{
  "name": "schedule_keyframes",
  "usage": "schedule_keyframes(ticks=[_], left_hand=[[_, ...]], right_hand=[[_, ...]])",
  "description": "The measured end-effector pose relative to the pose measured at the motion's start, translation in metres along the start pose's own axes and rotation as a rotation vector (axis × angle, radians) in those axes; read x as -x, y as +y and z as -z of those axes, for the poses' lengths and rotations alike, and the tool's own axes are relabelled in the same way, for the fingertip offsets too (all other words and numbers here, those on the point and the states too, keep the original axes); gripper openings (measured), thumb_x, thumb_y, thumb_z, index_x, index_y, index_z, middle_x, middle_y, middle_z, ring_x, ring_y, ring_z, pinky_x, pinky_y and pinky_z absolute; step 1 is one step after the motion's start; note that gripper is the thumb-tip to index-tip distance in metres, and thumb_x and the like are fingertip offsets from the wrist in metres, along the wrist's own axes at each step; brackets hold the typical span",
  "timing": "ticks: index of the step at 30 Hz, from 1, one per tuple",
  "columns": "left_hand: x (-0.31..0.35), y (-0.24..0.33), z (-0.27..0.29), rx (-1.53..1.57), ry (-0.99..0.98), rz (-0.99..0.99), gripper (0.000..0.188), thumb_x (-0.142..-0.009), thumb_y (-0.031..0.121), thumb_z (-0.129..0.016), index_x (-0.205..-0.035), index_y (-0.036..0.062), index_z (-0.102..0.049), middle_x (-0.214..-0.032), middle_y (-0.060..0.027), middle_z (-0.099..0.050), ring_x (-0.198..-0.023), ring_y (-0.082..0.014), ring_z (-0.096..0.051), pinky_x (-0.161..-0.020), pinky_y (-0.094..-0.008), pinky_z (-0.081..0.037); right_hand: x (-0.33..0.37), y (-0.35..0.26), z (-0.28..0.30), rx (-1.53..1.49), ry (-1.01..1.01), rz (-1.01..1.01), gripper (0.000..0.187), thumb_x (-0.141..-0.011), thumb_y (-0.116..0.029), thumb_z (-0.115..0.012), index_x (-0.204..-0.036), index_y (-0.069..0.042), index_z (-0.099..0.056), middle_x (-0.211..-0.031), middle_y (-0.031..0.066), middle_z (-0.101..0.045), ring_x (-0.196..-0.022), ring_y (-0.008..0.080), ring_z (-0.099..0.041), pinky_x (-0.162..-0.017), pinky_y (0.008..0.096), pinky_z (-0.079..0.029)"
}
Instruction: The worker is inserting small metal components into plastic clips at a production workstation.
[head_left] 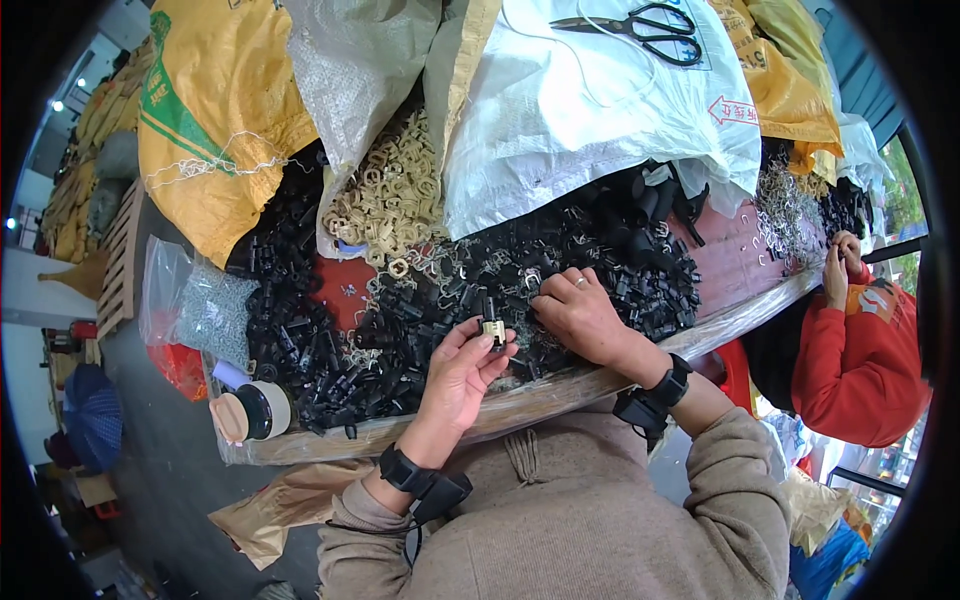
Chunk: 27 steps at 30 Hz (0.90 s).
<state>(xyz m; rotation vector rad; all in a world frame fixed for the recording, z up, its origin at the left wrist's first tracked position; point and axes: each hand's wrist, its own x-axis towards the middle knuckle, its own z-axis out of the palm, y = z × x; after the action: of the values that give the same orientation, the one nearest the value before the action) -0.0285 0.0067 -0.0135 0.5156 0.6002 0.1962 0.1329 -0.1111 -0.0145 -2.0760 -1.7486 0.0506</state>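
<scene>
Between the thumb and fingers of my left hand (pixel 462 375) is a small black plastic part with a cream ring (pixel 493 328) around it, held upright above the pile. To its right, my right hand (pixel 588 318) reaches down to the heap of black plastic parts (pixel 400 345); its fingers are curled together, and whatever they pinch is hidden. Small silvery U-shaped clips (pixel 531 279) lie just beyond those fingertips. Farther back, cream plastic rings (pixel 390 205) spill from an open woven sack.
White woven sack (pixel 570 110) lies across the back with black scissors (pixel 655 35) on it. At left stand a lidded jar (pixel 255 410) and a bag of small grey pieces (pixel 215 310). A person in a red top (pixel 862 365) works at the far right. Wooden edge (pixel 520 405) borders the table.
</scene>
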Motion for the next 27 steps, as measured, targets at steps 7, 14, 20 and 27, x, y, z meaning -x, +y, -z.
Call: schedule_keyframes(ticks=[7,14,20,27], left_hand=[[0.004,-0.001,-0.001,0.000,0.000,-0.010,0.027,-0.079,0.007,-0.054,-0.105,0.0017,-0.045,-0.097,-0.0159,-0.056,-0.083,-0.0196,-0.058,-0.070,-0.0243,-0.050],[0.002,-0.004,-0.013,-0.046,-0.026,-0.008,0.030,-0.078,0.008,-0.056,-0.106,0.0024,-0.045,-0.095,-0.0108,-0.056,-0.084,-0.0175,-0.058,-0.073,-0.0250,-0.049],[0.005,-0.010,-0.014,-0.025,-0.070,0.014,0.039,-0.077,0.007,-0.059,-0.110,0.0007,-0.040,-0.097,-0.0086,-0.055,-0.087,-0.0172,-0.056,-0.077,-0.0279,-0.047],[0.012,-0.007,-0.015,-0.141,-0.088,0.065,0.026,-0.082,0.011,-0.053,-0.104,0.0000,-0.050,-0.095,-0.0068,-0.056,-0.086,-0.0139,-0.056,-0.076,-0.0271,-0.048]], right_hand=[[0.003,-0.003,0.004,-0.527,0.095,-0.191,0.018,-0.072,-0.006,-0.061,-0.090,-0.005,-0.056,-0.080,0.0022,-0.054,-0.072,0.0139,-0.051,-0.062,0.0250,-0.040],[0.002,-0.024,0.012,-1.401,0.060,-0.400,0.020,-0.079,-0.010,-0.059,-0.096,-0.002,-0.055,-0.074,-0.0039,-0.054,-0.066,0.0003,-0.046,-0.054,0.0154,-0.037],[0.002,-0.034,0.022,-0.924,0.138,-0.196,0.023,-0.074,-0.009,-0.062,-0.095,-0.001,-0.057,-0.066,0.0029,-0.053,-0.057,0.0090,-0.049,-0.053,0.0224,-0.041],[0.008,-0.035,0.007,-0.763,0.262,-0.027,0.029,-0.069,-0.014,-0.066,-0.093,-0.002,-0.058,-0.065,0.0076,-0.052,-0.056,0.0185,-0.050,-0.051,0.0272,-0.039]])
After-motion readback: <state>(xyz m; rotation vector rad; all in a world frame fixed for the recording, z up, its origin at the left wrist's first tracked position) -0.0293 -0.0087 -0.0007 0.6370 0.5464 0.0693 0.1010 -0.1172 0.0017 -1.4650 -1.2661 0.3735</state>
